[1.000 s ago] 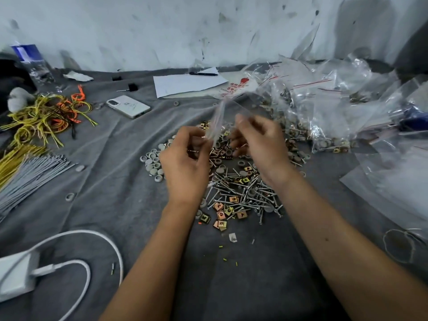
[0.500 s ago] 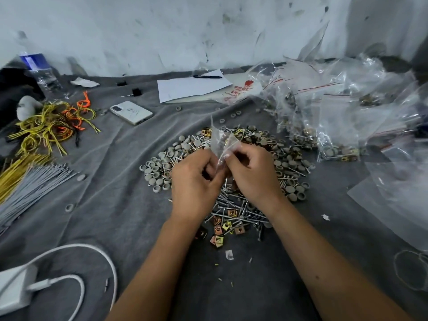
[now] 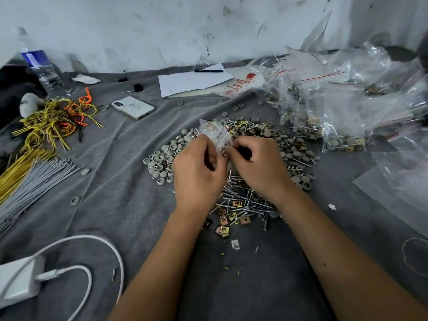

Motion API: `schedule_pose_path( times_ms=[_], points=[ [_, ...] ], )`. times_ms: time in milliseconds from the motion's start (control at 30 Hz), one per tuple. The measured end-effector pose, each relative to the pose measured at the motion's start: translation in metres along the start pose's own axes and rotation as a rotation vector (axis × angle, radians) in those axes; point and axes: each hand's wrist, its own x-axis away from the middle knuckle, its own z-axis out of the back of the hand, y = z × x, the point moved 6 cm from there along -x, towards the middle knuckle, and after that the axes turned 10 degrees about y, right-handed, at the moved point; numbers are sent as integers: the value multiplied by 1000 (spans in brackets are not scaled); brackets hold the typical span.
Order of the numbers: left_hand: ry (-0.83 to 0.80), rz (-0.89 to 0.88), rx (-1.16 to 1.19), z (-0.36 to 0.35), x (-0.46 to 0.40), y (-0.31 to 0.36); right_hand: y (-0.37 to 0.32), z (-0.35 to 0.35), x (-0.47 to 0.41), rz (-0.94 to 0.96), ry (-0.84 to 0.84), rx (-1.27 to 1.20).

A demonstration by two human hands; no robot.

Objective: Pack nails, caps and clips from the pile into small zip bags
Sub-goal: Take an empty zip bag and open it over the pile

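a grey cloth (image 3: 115,205) covers the work surface, which ends at a scuffed white wall (image 3: 162,26).

the pile (image 3: 252,144) of hardware lies at the centre of the cloth. grey caps (image 3: 159,163) form its left and far parts, nails (image 3: 240,200) lie crossed in its near part, and square brass-coloured clips (image 3: 223,229) sit at its near edge.

both hands are held over the pile, close together. the left hand (image 3: 196,167) has its fingers curled and pinches the left side of a small zip bag (image 3: 214,133). the right hand (image 3: 257,163) has its fingers curled and pinches the right side of the same bag. the bag stands up between the two hands, above the far part of the pile; its contents cannot be made out.

filled bags (image 3: 324,112) with red zip lines are heaped at the far right, beside the pile. flat clear bags (image 3: 398,181) lie at the right edge.

on the left: a bundle of grey ties (image 3: 32,184), yellow ties (image 3: 14,170) beside it, and a tangle of yellow and orange wire (image 3: 53,121) further back. a phone (image 3: 133,107) lies face down behind the pile. a sheet of paper (image 3: 192,81) with a pen (image 3: 208,71) on it lies near the wall. a water bottle (image 3: 41,70) stands at the far left. a white charger (image 3: 18,279) with its cable (image 3: 102,242) lies at the near left.
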Motion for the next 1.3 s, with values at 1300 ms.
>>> schedule_pose_path(
  times_ms=[1300],
  points=[
    [-98,97,-92,-1,-7,-17,-6,5,6,82,-95,102]
  ],
)
